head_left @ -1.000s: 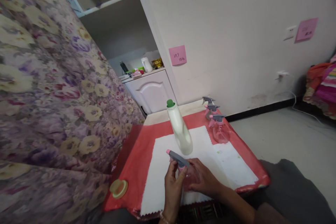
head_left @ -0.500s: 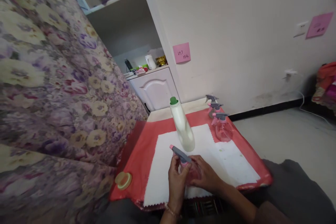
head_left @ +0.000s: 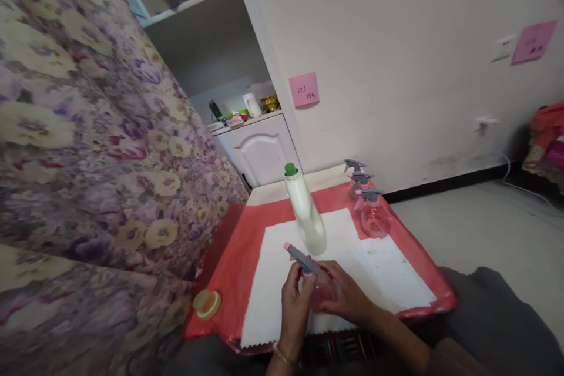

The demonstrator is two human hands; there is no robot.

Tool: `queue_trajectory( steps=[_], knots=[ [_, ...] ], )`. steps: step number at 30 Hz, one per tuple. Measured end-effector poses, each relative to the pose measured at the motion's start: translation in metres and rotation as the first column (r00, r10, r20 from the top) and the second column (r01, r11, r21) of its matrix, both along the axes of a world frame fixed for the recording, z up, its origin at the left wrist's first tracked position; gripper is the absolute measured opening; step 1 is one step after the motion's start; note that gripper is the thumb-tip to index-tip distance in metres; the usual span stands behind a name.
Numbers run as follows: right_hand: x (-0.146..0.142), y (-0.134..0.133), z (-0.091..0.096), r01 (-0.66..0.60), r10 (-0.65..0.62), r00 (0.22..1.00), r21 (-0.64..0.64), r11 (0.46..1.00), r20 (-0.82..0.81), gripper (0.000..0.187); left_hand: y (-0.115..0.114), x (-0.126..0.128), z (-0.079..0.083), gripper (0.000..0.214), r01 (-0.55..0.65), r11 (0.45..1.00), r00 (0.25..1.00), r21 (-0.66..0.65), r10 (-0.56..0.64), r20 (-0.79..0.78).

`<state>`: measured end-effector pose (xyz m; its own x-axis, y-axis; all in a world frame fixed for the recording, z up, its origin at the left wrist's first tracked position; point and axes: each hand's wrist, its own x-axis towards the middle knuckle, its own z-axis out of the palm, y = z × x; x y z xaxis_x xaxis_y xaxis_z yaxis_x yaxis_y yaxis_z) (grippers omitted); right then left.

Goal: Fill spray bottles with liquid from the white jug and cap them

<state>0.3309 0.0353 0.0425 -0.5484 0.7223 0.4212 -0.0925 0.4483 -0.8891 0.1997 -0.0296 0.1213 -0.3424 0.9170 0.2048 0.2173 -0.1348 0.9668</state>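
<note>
A clear pink spray bottle (head_left: 324, 292) with a grey and pink trigger head is between my hands at the near edge of a white cloth (head_left: 273, 282). My left hand (head_left: 296, 296) has its fingers closed around the neck collar, just under the spray head. Wrapped round the bottle's body from the right is my right hand (head_left: 346, 294), hiding part of it. Just beyond stands a tall pale-green jug (head_left: 308, 217) with a green spout plug in its mouth. A yellowish cap (head_left: 207, 304) lies at the left on the red cover (head_left: 233, 270).
Several other spray bottles (head_left: 374, 220) stand along the table's right side. A floral curtain (head_left: 132, 188) hangs close on the left. Behind the table are a white cabinet (head_left: 259, 147) and a wall with a pink note (head_left: 304, 90).
My left hand has shifted very slightly at the bottle's neck, and the spray head has moved a touch to the left. My right hand keeps its hold.
</note>
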Motion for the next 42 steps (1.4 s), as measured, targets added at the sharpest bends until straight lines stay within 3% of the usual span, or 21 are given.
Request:
queue_trajectory(
  steps=[5,13,18,24,29,37,42],
  knots=[
    [0.001,-0.001,0.002,0.022,-0.021,0.999,-0.007,1.0,0.032,0.082,-0.003,0.0,0.012,0.036,-0.043,0.999,0.999,0.01,0.043,0.028],
    [-0.001,0.0,-0.001,0.027,-0.028,0.998,0.019,0.999,0.053,0.085,-0.017,-0.001,0.056,0.04,-0.062,0.997,0.997,0.034,0.06,0.057],
    [-0.001,0.001,-0.005,0.031,-0.032,0.998,0.03,0.999,0.054,0.082,-0.025,-0.001,0.075,0.04,-0.038,0.995,0.997,0.089,0.032,0.066],
    [-0.002,0.002,-0.006,0.024,-0.027,0.999,0.061,0.998,0.041,0.081,-0.034,-0.005,0.082,0.036,-0.037,0.985,0.994,0.169,0.054,-0.096],
    [-0.001,0.002,-0.006,0.02,-0.023,0.999,0.051,0.999,0.049,0.08,-0.036,-0.005,0.087,0.033,-0.024,0.988,0.98,0.151,0.053,-0.19],
    [-0.001,0.002,-0.009,0.02,-0.022,0.999,0.036,0.999,0.043,0.082,-0.044,0.004,0.103,0.035,-0.042,0.99,0.995,0.133,0.055,-0.089],
    [0.0,0.0,-0.007,0.033,-0.032,0.996,-0.002,0.999,0.078,0.083,-0.051,-0.003,0.11,0.04,-0.19,0.962,0.982,0.197,0.188,0.033]
  ],
)
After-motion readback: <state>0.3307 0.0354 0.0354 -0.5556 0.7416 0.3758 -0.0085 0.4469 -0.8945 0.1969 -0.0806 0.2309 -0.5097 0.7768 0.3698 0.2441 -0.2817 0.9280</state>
